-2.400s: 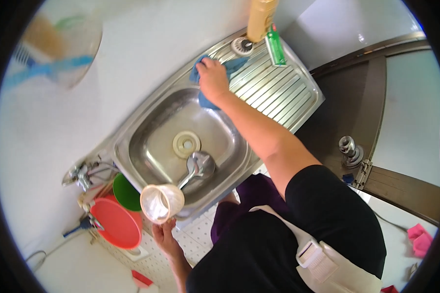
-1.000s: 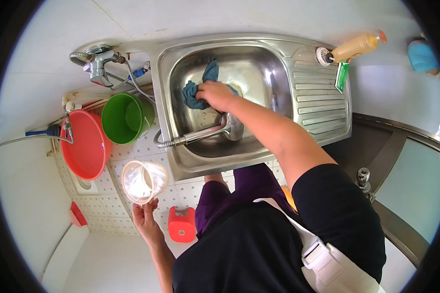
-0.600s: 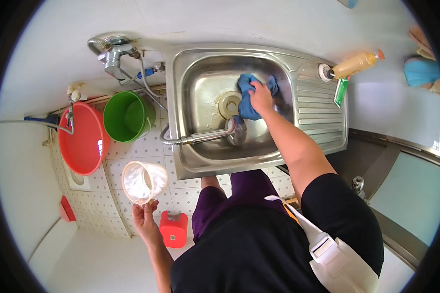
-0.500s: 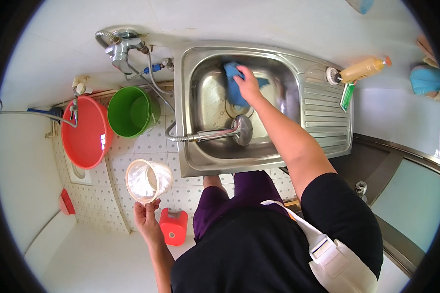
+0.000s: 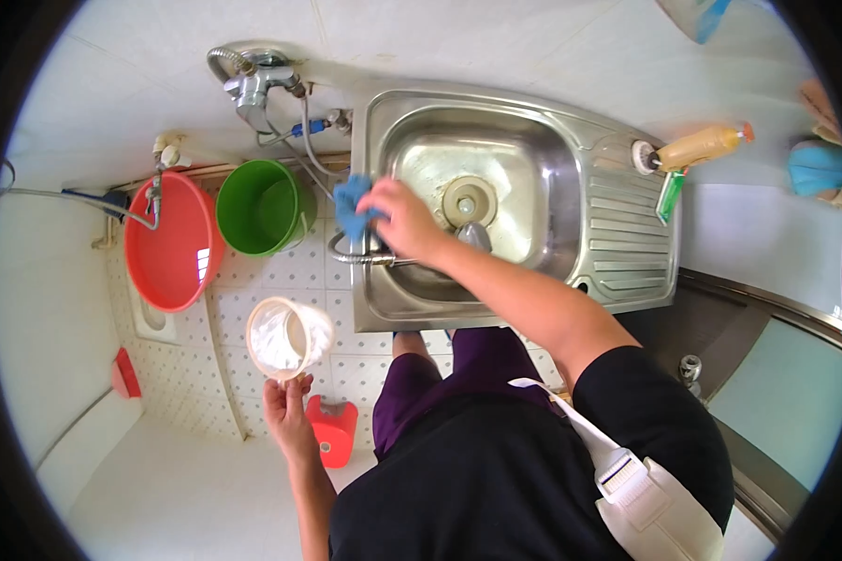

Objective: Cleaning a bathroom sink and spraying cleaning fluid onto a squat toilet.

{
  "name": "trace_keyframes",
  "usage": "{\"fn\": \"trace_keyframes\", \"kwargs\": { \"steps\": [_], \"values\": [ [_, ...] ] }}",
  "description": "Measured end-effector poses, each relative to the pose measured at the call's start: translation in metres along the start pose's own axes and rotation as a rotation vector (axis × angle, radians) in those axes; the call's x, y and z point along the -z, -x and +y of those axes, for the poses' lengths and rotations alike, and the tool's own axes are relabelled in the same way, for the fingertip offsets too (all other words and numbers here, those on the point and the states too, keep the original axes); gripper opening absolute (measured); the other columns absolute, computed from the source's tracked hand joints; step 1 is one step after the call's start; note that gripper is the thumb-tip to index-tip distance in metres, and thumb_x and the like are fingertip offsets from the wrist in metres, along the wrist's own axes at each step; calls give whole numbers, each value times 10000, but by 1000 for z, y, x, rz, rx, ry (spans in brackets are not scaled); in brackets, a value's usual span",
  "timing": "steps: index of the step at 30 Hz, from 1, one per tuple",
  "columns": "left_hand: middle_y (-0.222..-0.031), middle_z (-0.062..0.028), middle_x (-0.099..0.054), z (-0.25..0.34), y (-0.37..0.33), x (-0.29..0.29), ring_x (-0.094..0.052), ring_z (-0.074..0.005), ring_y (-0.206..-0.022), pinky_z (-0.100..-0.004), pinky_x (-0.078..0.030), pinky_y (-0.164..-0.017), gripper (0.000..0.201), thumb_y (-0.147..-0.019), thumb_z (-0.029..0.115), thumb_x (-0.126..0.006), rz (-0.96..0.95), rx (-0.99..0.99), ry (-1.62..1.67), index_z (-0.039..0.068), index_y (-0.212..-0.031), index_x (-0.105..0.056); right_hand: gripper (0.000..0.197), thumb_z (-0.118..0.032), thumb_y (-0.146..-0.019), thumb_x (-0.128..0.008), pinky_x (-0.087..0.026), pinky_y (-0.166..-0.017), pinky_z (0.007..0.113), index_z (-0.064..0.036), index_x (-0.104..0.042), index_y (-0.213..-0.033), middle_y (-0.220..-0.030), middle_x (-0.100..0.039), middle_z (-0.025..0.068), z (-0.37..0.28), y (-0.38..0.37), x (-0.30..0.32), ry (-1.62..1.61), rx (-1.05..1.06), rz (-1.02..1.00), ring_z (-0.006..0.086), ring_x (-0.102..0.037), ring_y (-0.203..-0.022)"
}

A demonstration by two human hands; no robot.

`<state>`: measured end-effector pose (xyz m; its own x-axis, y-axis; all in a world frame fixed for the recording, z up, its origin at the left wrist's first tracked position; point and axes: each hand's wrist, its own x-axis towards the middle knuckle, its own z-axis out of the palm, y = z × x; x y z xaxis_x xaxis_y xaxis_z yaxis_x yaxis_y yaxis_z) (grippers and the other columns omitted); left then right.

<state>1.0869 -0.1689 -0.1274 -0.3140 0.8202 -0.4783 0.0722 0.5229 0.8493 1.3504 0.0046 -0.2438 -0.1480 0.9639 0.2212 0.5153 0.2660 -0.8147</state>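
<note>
My left hand (image 5: 290, 409) pinches the rim of a clear plastic container (image 5: 273, 338) and holds it above the tiled floor, left of the sink. A blue cloth (image 5: 351, 208) is gripped in my right hand (image 5: 398, 217), at the left rim of the steel sink (image 5: 372, 304). The cloth partly hangs over that rim. Beneath my right wrist lies a hand shower (image 5: 475, 236), its hose bending over the sink's left edge; my hand and forearm cover part of its handle. The round drain (image 5: 468, 201) shows in the basin.
A green bucket (image 5: 243, 210) and a red basin (image 5: 145, 271) stand on the floor at the left. A red stool (image 5: 337, 432) is near my left forearm. A wall tap (image 5: 253, 89) sits at the back. On the right stands a yellowish bottle (image 5: 702, 147) beside the ribbed drainboard (image 5: 627, 220).
My right hand has carried the blue cloth from inside the basin left to the sink's rim. The hand shower has shifted within the sink. My left hand still holds the container.
</note>
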Motion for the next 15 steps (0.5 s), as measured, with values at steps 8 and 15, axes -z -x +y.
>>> {"fn": "trace_keyframes", "kwargs": {
  "steps": [8,15],
  "values": [
    [-884,-66,-642,21,-5,-25,-615,-133,-828,-284,-475,-783,119,-952,140,-530,-87,-87,-19,25,-924,-537,229,-31,-703,-642,-450,-754,407,-96,-622,-922,-906,-532,136,19,-25,-4,-69,-108,219,333,-542,-879],
    [-942,-139,-655,56,-9,-68,-643,-188,-815,-309,-498,-771,189,-980,211,-478,-224,-41,135,28,-1021,-505,232,-10,-711,-625,-471,-763,412,-91,-619,-928,-944,-556,133,50,6,47,-13,-223,316,351,-560,-881]
  ]
}}
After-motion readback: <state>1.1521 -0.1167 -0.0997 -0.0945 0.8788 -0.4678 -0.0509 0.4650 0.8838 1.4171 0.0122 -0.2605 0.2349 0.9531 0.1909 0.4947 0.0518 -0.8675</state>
